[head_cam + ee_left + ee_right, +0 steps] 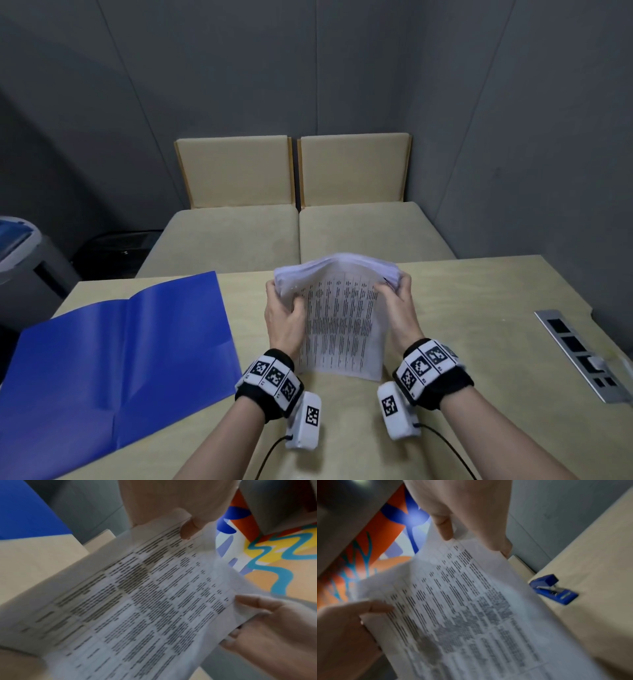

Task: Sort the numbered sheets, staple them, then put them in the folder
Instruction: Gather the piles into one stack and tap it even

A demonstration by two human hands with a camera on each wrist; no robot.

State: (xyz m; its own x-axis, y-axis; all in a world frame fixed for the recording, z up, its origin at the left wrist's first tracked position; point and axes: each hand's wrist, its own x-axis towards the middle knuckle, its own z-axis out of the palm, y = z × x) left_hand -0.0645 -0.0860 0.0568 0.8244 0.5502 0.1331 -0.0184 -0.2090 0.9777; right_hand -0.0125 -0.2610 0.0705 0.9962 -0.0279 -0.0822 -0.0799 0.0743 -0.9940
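Observation:
A stack of white printed sheets (339, 318) stands tilted over the beige table (479, 308), its lower edge close to the tabletop. My left hand (284, 298) grips the stack's left edge, thumb on the front page. My right hand (394, 287) grips the upper right edge, where the pages fan and curl. Both wrist views show the text-covered sheets (145, 601) (462, 615) pinched under a thumb. The blue folder (120, 359) lies open and flat on the table to the left. A blue stapler (553, 588) rests on the table beyond the sheets, hidden behind them in the head view.
A metal socket strip (582, 356) is set into the table at the right. Two beige sofa seats (308, 233) stand behind the table's far edge. A grey bin (20, 246) stands at the far left. Grey walls enclose the space.

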